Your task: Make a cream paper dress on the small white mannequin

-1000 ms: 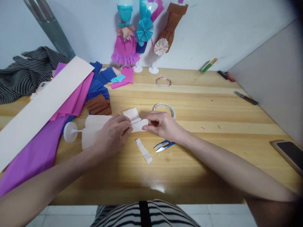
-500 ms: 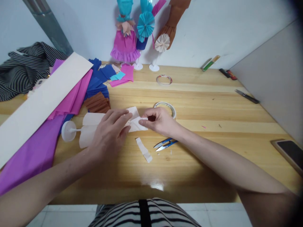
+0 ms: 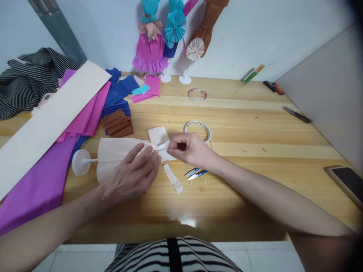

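A doll-like form lies on its side, a cream paper skirt (image 3: 112,147) wrapped about a white stand whose round base (image 3: 81,162) points left. My left hand (image 3: 136,166) rests over the skirt, its curled fingertips holding the gathered paper near the narrow end. My right hand (image 3: 187,149) pinches the tip of a small white piece (image 3: 163,146) that sticks out of the gather. Cream paper flaps (image 3: 159,134) spread around that piece. Just below lie a cream paper strip (image 3: 172,179) and blue-handled thread snips (image 3: 195,173), partly under my right wrist.
Behind my right hand lies a tape roll (image 3: 208,132), with another ring (image 3: 197,94) farther back. Colored paper (image 3: 93,109) and a long cream sheet (image 3: 56,124) pile up left. Dressed figures (image 3: 150,53) stand at the wall. A phone (image 3: 347,185) and a knife (image 3: 297,114) lie right.
My left hand has slid slightly right and down, uncovering more of the cream skirt and the gather. The white piece now shows between my hands; my right hand still pinches close by.
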The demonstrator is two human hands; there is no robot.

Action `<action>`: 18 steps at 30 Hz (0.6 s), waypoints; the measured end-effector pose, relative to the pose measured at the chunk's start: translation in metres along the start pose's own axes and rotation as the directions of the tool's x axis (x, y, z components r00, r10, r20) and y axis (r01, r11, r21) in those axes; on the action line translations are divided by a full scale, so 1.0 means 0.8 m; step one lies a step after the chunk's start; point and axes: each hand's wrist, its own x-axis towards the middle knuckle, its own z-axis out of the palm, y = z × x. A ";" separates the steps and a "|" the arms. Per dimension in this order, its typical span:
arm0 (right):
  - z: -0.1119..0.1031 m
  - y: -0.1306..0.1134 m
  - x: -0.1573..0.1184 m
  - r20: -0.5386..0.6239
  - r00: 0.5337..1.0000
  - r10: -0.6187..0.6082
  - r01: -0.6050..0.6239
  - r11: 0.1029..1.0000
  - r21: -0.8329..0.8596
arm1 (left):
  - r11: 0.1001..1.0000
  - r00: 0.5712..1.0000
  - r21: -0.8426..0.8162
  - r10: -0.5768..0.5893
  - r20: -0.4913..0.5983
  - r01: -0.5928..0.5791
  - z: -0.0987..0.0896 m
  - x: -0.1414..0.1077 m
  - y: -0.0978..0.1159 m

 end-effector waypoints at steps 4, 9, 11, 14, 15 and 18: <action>-0.001 -0.003 0.000 0.005 1.000 -0.003 0.003 1.000 -0.025 | 0.999 0.998 -0.018 -0.051 0.031 0.051 0.008 0.001 -0.003; -0.002 -0.006 0.002 0.008 1.000 0.008 -0.007 0.999 -0.046 | 0.990 0.991 -0.065 -0.123 0.053 0.126 0.012 0.000 -0.004; -0.001 -0.006 0.002 0.004 1.000 0.010 -0.010 0.998 -0.054 | 0.976 0.982 -0.111 -0.187 0.017 0.188 0.010 -0.001 -0.004; -0.001 -0.004 0.002 0.002 1.000 0.025 -0.025 0.998 -0.055 | 0.947 0.959 -0.171 -0.282 -0.036 0.272 0.006 -0.003 -0.003; 0.000 -0.003 0.002 -0.001 0.999 0.034 -0.034 0.998 -0.055 | 0.943 0.956 -0.183 -0.291 -0.047 0.278 0.004 -0.003 -0.003; 0.000 -0.003 0.002 -0.009 0.998 0.068 -0.068 0.996 -0.050 | 0.955 0.965 -0.164 -0.257 -0.048 0.246 0.001 0.001 -0.002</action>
